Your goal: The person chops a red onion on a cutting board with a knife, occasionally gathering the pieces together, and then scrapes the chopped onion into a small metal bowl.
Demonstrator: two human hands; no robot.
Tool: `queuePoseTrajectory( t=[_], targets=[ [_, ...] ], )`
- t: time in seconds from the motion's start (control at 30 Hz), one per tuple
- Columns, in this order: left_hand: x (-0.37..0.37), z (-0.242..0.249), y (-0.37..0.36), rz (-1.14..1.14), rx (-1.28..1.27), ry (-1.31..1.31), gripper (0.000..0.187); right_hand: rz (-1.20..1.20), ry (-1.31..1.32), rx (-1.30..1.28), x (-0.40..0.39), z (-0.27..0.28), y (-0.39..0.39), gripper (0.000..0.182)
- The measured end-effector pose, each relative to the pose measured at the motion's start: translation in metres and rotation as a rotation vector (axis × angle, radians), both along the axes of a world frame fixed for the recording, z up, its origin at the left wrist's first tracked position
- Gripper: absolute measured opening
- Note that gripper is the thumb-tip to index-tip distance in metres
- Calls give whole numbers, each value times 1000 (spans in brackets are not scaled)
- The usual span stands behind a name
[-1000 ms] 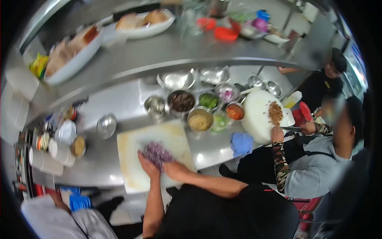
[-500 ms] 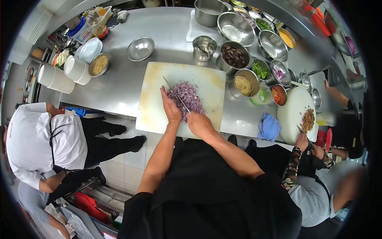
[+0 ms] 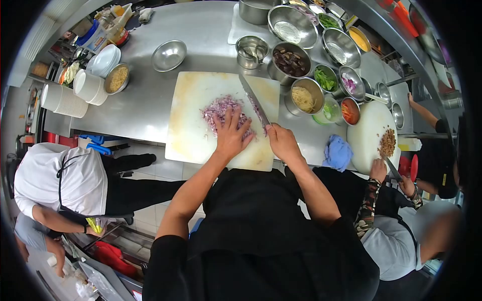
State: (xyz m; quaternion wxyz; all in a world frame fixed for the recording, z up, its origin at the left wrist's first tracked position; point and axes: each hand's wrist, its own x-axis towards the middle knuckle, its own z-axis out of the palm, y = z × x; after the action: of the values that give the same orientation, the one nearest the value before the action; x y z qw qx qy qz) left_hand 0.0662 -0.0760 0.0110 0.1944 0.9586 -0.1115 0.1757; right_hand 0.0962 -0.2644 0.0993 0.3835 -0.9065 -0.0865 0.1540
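Note:
Chopped red onion (image 3: pixel 221 109) lies in a heap on the white cutting board (image 3: pixel 191 145) in front of me. My left hand (image 3: pixel 232 133) rests on the near right part of the heap, its fingers spread. To the right of the onion, my right hand (image 3: pixel 284 143) is wrapped round the handle of a kitchen knife (image 3: pixel 253 103). Its blade points away from me and slightly left over the board, with onion bits clinging to it. The handle is mostly hidden in my fingers.
Behind the board sits a metal bowl (image 3: pixel 169 55). To the right stand a pot of dark pieces (image 3: pixel 290 62), a pot of pale shreds (image 3: pixel 304 98) and a blue cloth (image 3: pixel 338 153). A co-worker's hand (image 3: pixel 379 170) is at another board (image 3: pixel 359 133). White bowls (image 3: pixel 63 100) are stacked left.
My right hand has moved right with the knife, taking the blade off the onion heap. My left hand has left the blade and now lies spread on the onion.

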Motion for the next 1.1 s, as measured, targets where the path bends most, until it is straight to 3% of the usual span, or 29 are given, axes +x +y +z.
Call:
queuePoseTrajectory(
  t=[0.07, 0.17, 0.23, 0.3, 0.37, 0.4, 0.5, 0.67, 0.97, 1.1],
  targets=[
    [17, -5, 2, 24, 28, -3, 40, -11, 48, -82, 3, 2, 0, 36],
    [32, -8, 15, 121, -7, -40, 28, -23, 210, -1, 2, -3, -2, 37],
    [36, -8, 30, 183, -75, -78, 24, -31, 137, 44, -10, -16, 6, 37],
    [35, -6, 43, 172, -242, -21, 26, -41, 62, 79, -18, -19, 16, 38],
    [32, 0, 48, 166, -262, -46, 25, 8, 206, -53, -12, -12, 26, 38],
    [28, -5, 52, 224, -351, -77, 25, 31, 81, -50, -13, -7, 25, 39],
    [19, -18, 57, 319, -467, -98, 27, -34, 48, -40, -21, -20, 34, 40],
    [12, -19, 45, 355, -767, -153, 38, 50, 8, -39, -17, -18, 43, 37],
    [14, -27, 42, 363, -796, -190, 49, 81, 46, -9, -19, 8, 59, 39],
    [10, -27, 41, 361, -810, -164, 51, 114, 33, -30, -15, -16, 80, 37]
  ],
)
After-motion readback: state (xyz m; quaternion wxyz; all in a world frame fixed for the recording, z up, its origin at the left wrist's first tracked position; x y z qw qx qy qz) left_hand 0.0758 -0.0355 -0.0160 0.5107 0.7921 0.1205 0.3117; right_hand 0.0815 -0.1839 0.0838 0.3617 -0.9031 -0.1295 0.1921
